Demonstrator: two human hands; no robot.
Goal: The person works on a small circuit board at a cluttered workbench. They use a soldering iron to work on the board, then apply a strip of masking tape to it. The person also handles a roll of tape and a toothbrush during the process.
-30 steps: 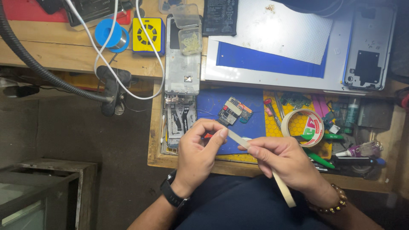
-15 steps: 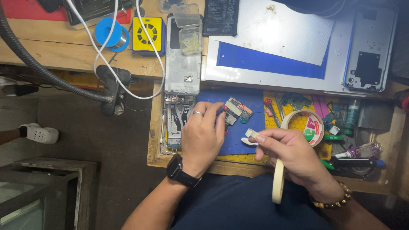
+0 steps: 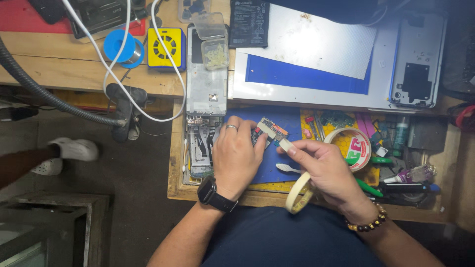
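A blue solder spool [image 3: 120, 46] sits beside a yellow fan [image 3: 166, 48].

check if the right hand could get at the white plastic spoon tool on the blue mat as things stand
Probably yes: the white spoon tool lies uncovered beside the right hand, but that hand holds tape and a roll.

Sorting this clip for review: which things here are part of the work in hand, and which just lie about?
In use: left hand; right hand; small circuit board; cream tape strip; thin cream tape roll.

Lying about: wide cream tape roll; blue solder spool; yellow square device; white spudger.
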